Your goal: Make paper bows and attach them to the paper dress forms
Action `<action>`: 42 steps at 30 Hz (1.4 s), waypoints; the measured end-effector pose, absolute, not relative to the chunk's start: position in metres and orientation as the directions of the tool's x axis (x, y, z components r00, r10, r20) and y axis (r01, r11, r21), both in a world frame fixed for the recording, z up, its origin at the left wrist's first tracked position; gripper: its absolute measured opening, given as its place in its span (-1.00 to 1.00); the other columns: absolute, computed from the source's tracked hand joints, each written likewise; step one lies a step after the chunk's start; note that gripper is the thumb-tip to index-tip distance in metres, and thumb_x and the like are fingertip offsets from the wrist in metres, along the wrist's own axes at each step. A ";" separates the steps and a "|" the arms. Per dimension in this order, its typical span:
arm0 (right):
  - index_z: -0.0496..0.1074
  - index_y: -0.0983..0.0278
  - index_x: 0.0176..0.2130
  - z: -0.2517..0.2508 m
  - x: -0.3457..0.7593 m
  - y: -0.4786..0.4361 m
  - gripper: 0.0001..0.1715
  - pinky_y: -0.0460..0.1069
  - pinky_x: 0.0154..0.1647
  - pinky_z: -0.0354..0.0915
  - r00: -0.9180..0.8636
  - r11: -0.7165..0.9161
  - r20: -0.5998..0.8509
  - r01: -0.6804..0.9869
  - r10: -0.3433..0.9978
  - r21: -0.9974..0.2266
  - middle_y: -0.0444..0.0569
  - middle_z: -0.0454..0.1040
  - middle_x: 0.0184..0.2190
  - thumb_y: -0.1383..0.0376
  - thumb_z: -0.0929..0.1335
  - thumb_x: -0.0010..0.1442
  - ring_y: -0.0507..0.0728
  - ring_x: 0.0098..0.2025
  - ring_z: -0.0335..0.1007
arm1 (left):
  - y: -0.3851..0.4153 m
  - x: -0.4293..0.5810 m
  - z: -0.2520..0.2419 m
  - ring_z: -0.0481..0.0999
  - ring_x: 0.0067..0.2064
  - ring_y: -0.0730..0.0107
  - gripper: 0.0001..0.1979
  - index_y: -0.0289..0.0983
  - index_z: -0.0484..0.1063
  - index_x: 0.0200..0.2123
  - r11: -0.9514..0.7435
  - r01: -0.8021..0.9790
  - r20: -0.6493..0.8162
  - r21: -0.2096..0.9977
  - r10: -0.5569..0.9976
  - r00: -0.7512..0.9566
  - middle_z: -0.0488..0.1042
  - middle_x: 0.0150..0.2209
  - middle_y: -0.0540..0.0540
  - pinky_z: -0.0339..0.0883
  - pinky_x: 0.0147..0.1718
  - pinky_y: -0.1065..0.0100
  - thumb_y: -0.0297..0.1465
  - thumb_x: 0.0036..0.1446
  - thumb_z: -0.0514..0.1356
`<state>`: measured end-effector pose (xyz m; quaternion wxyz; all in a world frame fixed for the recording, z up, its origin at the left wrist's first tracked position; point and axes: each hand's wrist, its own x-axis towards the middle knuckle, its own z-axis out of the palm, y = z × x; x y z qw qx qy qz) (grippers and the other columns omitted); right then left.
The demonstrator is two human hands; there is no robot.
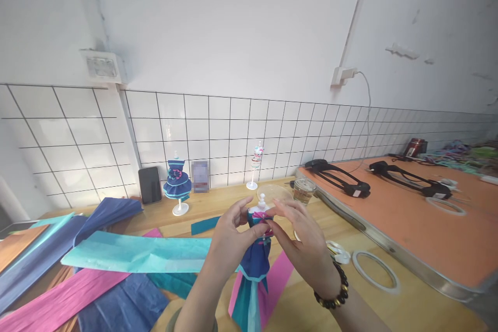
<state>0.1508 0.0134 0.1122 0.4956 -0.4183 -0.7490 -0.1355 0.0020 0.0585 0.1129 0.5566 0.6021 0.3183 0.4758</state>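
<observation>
Paper dress on a small mannequin is held upright at centre: left hand steadies its bodice from nine o'clock, right hand apparently pinches the pink waistband at three o'clock, likely pressing it flat.

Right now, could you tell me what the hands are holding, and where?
Both hands, left and right, hold a small dress doll by its waist, fingertips pinching the pink sash.

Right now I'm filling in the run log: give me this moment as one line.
left hand: grips mannequin dress | right hand: pinches pink waist sash | beside: tape ring, tissue sheets
</observation>
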 end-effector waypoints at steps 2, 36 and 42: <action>0.12 0.15 0.14 0.113 0.151 0.014 -0.41 0.14 -0.18 0.33 -0.177 0.622 0.854 0.757 0.489 -0.199 -0.04 0.50 -0.28 0.49 0.26 0.16 0.17 -0.17 0.34 | 0.059 0.002 0.113 0.41 -0.08 0.20 -0.37 -0.31 0.23 0.05 -0.178 -0.146 0.219 0.973 0.911 0.350 0.48 -0.18 -0.16 0.28 -0.07 0.19 -0.37 -0.14 0.31; 0.16 0.15 0.10 0.108 0.150 0.011 -0.48 0.11 -0.02 0.23 -0.096 0.617 0.835 0.720 0.541 -0.317 -0.04 0.46 -0.20 0.49 0.23 0.18 0.13 -0.08 0.30 | 0.065 0.003 0.102 0.45 -0.11 0.22 -0.43 -0.27 0.28 0.04 -0.211 -0.137 0.247 0.968 0.902 0.355 0.49 -0.14 -0.15 0.31 -0.10 0.22 -0.30 -0.08 0.28; 0.25 0.21 0.02 0.096 0.152 0.010 -0.61 0.06 -0.13 0.32 0.111 0.511 0.784 0.700 0.611 -0.498 -0.02 0.46 -0.23 0.40 0.27 0.17 0.11 -0.18 0.36 | 0.067 0.001 0.102 0.47 -0.15 0.21 -0.49 -0.31 0.31 0.01 -0.225 -0.126 0.256 0.966 0.892 0.372 0.51 -0.17 -0.18 0.31 -0.10 0.21 -0.29 -0.04 0.25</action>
